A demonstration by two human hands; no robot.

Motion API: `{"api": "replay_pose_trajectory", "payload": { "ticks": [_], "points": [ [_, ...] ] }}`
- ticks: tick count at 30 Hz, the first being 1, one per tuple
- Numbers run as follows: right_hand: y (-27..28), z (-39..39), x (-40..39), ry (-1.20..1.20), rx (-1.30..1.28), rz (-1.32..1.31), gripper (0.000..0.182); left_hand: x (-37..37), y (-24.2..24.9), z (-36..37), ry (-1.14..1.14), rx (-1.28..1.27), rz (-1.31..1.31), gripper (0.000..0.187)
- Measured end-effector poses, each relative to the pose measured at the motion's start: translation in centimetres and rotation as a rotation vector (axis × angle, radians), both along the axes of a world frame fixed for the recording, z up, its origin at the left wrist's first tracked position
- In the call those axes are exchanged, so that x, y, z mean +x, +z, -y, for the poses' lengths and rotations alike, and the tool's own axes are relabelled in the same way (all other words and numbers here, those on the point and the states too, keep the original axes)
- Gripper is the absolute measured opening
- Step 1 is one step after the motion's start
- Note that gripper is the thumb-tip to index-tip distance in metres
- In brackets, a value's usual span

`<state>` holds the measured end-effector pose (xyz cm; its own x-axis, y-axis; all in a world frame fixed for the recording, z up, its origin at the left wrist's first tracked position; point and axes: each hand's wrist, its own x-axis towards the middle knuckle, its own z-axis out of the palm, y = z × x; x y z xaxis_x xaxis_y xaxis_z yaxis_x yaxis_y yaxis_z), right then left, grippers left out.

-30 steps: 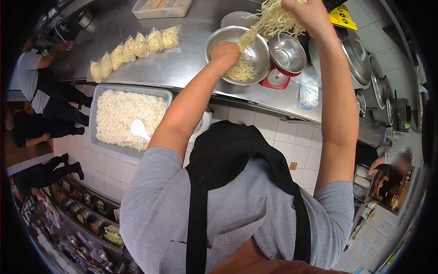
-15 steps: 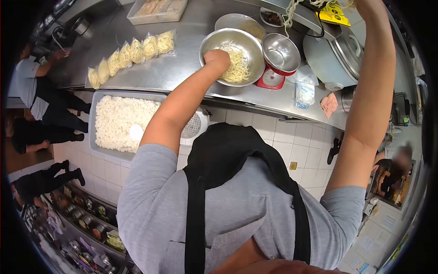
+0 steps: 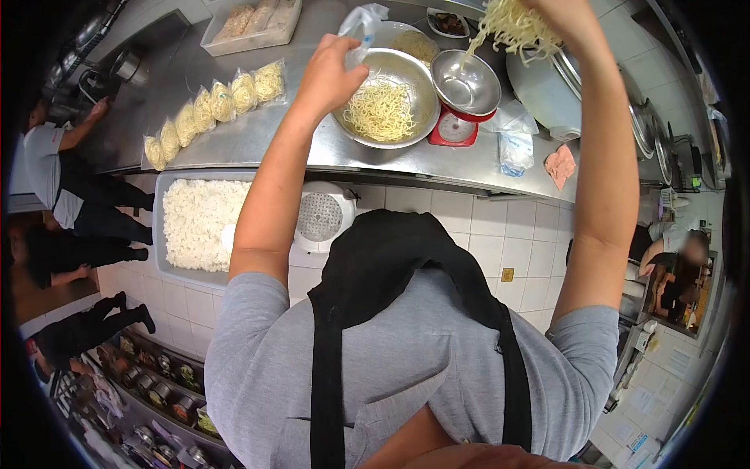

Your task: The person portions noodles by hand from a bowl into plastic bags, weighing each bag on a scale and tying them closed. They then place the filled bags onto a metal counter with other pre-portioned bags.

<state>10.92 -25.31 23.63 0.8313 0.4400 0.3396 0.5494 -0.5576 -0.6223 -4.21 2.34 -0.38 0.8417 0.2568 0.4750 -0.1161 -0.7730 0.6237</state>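
My left hand [image 3: 332, 74] grips a clear plastic bag [image 3: 366, 30] above the left rim of a large metal bowl [image 3: 426, 82]. Loose yellow noodles [image 3: 381, 112] lie inside that bowl. High at the right, my right hand [image 3: 569, 17] is closed around a bunch of noodles [image 3: 512, 31], whose strands dangle; its fingertips are partly cut off by the frame's top. Below the hanging strands, a smaller metal bowl [image 3: 466, 82] sits on a red kitchen scale [image 3: 455, 128].
Bagged noodle portions [image 3: 205, 109] line the steel counter [image 3: 312, 148]. A tub of white rice [image 3: 162, 234] stands below its edge. A large pot [image 3: 547, 98], plastic bags [image 3: 516, 148] and a pink cloth [image 3: 560, 166] are at right. Other people [image 3: 66, 168] stand at left.
My left hand has left the noodles in the large bowl and now holds a plastic bag above its rim. My right hand has moved left and lower with its noodles.
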Motion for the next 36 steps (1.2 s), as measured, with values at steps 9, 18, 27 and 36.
{"api": "replay_pose_trajectory", "payload": {
  "ticks": [9, 18, 27, 36],
  "points": [
    [-17.1, 1.8, 8.0, 0.075, -0.306, -0.12, 0.044, -5.1, -0.3, 2.4, -0.07, -0.293, -0.044, 0.059],
    [-23.0, 1.4, 6.1, -0.014, -0.46, -0.27, 0.049, -7.3, -2.1, 3.4, -0.027, -0.348, -0.126, 0.057],
    [-17.5, 1.3, 5.3, 0.084, -0.356, -0.023, 0.036, -8.2, -2.6, 2.2, 0.07, -0.305, -0.151, 0.054],
    [-30.4, -7.4, -3.9, 0.338, -0.744, -0.135, 0.029, -8.6, -3.6, 2.8, 0.115, -0.345, -0.127, 0.051]
  ]
}}
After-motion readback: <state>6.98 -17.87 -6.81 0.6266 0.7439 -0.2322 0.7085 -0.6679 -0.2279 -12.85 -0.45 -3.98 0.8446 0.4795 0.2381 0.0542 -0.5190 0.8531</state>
